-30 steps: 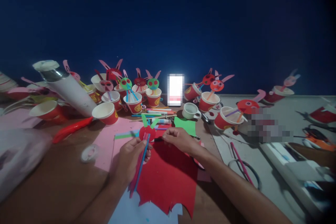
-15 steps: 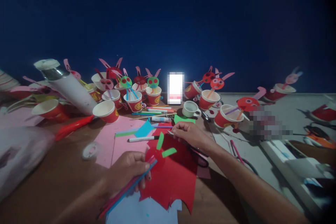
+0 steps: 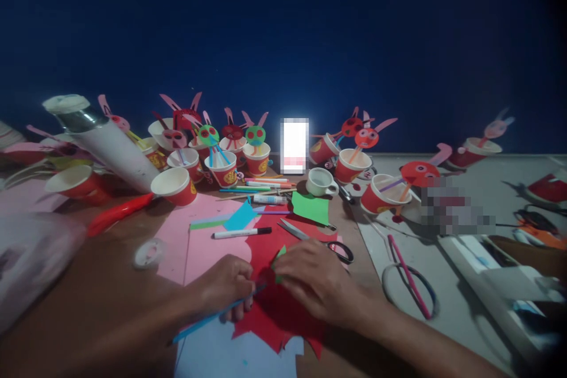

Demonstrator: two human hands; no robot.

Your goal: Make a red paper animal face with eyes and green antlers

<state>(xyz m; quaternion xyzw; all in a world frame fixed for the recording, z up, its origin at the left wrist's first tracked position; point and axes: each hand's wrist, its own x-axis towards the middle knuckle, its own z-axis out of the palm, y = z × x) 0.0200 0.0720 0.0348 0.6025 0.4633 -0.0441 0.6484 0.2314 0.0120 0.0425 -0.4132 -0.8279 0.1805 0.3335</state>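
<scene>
Low over the table's middle, my left hand (image 3: 228, 292) is closed around a blue straw (image 3: 204, 320), which slants down to the lower left. My right hand (image 3: 314, 277) is just to its right, its fingers bent together at a green paper strip (image 3: 279, 255). The fingers cover most of the strip and the small gap between the hands. Beneath both hands lies jagged-cut red paper (image 3: 261, 319). Scissors (image 3: 341, 251) rest beyond my right hand, blades pointing left. A white marker (image 3: 241, 233) lies on pink paper (image 3: 208, 260) ahead of my left hand.
Red paper cups (image 3: 221, 170) with paper rabbit heads on straws line the back, beside a lit phone (image 3: 295, 144). A white mug (image 3: 321, 183) stands near green paper (image 3: 310, 208). At left are a tape roll (image 3: 148, 254), a leaning bottle (image 3: 106, 144) and a plastic bag (image 3: 35, 266).
My right hand has left the scissors and come down and toward me to the green strip. The scissors now lie on the red paper. My left hand has turned with the straw.
</scene>
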